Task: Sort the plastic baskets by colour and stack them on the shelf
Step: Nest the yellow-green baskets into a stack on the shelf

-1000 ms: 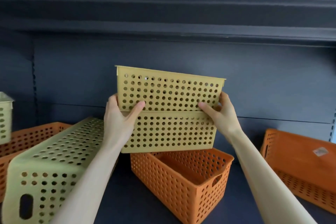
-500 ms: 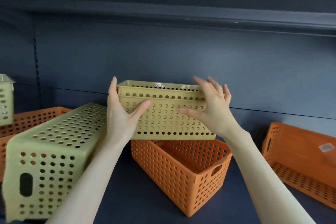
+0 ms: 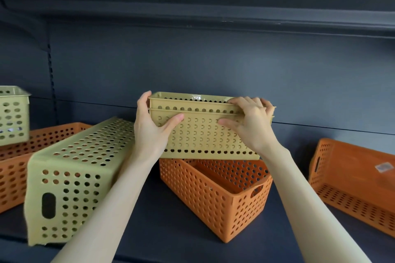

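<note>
Two yellow baskets [image 3: 203, 134] are nested one inside the other, upright, at the middle of the view above the back of an orange basket [image 3: 215, 194]. My left hand [image 3: 152, 130] grips the nested pair at its left end, thumb across the front. My right hand [image 3: 249, 121] clasps the right end, fingers over the top rim. A pale green basket [image 3: 74, 177] lies upside down on the dark shelf [image 3: 171, 230] to the left.
Another pale green basket [image 3: 12, 115] sits on an orange basket [image 3: 19, 160] at the far left. An orange basket [image 3: 352, 181] lies tipped on its side at the right. The shelf's dark back wall [image 3: 213, 66] stands close behind.
The upper yellow basket has slid down fully into the lower one. My right hand moved up onto the rim; the pair sits lower in view.
</note>
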Motion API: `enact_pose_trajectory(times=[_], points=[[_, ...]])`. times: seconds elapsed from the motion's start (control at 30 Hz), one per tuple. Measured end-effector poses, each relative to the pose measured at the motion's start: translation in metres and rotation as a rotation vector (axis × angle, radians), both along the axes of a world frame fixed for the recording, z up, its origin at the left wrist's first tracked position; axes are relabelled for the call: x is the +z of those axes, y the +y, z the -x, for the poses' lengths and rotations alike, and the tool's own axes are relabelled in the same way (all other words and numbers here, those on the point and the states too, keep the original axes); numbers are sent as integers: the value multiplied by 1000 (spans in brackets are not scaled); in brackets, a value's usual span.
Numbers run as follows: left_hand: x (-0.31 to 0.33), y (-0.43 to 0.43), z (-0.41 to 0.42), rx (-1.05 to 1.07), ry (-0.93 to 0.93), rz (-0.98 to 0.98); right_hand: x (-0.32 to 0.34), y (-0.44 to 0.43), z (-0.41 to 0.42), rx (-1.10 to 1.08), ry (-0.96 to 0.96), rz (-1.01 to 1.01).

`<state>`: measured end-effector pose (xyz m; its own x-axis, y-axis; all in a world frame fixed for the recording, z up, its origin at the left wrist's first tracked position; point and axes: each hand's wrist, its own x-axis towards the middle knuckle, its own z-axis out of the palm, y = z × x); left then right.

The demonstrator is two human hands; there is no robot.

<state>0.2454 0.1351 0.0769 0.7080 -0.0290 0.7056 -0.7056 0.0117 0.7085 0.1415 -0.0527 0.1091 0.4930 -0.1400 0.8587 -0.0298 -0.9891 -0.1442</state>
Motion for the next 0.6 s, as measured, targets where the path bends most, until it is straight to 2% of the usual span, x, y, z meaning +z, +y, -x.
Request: enact_pose_trajectory(times=[0.23,0.4,0.5,0.6], points=[[3,3,4,19,2,3,0,4,5,29,-37,-71],[1,3,5,-7,18,7,-6,-1,14,-79,18,-123],[-5,0,7,-34,63,0,-12,-11,22,-68,68,-314],[-14,-5,9,-68,143,-24,-19,-18,28,98,78,-549]])
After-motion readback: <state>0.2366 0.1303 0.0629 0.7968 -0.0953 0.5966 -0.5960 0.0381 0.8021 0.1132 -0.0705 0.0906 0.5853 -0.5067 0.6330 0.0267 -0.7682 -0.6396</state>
